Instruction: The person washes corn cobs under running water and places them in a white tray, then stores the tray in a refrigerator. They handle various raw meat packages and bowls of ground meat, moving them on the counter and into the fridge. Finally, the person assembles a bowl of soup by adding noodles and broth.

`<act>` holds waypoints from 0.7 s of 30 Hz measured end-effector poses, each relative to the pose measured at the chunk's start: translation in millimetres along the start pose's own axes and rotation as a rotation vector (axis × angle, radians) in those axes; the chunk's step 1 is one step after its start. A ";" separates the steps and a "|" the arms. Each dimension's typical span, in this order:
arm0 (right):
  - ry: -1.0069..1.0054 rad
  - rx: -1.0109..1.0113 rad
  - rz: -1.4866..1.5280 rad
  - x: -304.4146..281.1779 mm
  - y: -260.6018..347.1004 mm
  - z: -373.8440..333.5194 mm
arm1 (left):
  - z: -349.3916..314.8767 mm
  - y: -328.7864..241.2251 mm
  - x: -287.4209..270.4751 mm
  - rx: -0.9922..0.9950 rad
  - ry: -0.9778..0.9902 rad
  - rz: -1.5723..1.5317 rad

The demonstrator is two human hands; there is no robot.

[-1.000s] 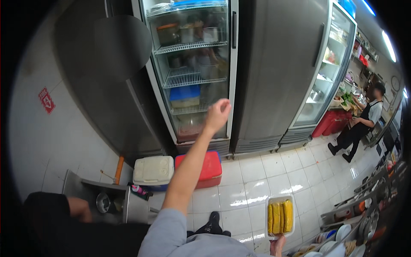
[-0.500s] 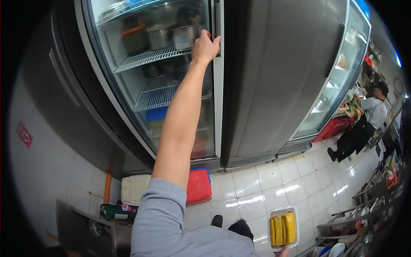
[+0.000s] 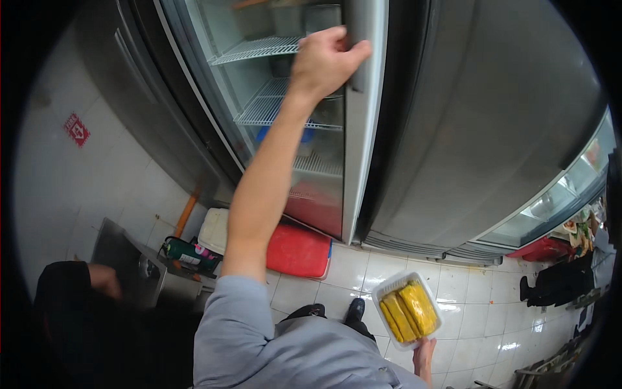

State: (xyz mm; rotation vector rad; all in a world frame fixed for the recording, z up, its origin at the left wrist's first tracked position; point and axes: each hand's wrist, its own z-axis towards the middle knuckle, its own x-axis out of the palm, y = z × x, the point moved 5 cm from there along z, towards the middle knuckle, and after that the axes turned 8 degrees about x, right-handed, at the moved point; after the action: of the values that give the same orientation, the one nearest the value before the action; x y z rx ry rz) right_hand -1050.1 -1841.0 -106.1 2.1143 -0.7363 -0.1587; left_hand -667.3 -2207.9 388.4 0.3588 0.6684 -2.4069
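Note:
My left hand [image 3: 327, 61] reaches up to the glass refrigerator door [image 3: 317, 207], its fingers curled around the upright door handle [image 3: 356, 81]. Through the glass show white wire shelves [image 3: 288, 117], with metal pots on the upper one and a blue item lower down. Low on my right side, my right hand [image 3: 424, 356] grips the near rim of a white plastic tray [image 3: 432, 295]. Several long yellow pieces [image 3: 409, 311] with a shiny surface, perhaps wrapped in film, lie side by side in it.
Below the refrigerator sits a red lidded bin [image 3: 299, 251] beside a cream one [image 3: 214, 230]. A dark-clothed person's arm [image 3: 103, 282] is close at lower left. Another person [image 3: 564, 279] stands far right. A second steel refrigerator [image 3: 473, 129] adjoins the first. White tiles cover the floor.
My view has shifted closer to the refrigerator, and its door edge has swung toward me. The tray has come up, tilted, in my right hand. A dark-clothed person has appeared at lower left.

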 end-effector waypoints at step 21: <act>1.033 0.140 -0.060 515.5 175.4 -40.1 | -275.8 -34.6 -357.0 -0.105 -0.914 0.062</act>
State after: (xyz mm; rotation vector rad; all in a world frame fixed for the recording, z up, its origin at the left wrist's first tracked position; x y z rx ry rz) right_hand -692.6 -2178.9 130.8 1.9779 -0.0538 0.9118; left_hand -385.4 -1862.1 313.5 -0.7204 0.3360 -2.1370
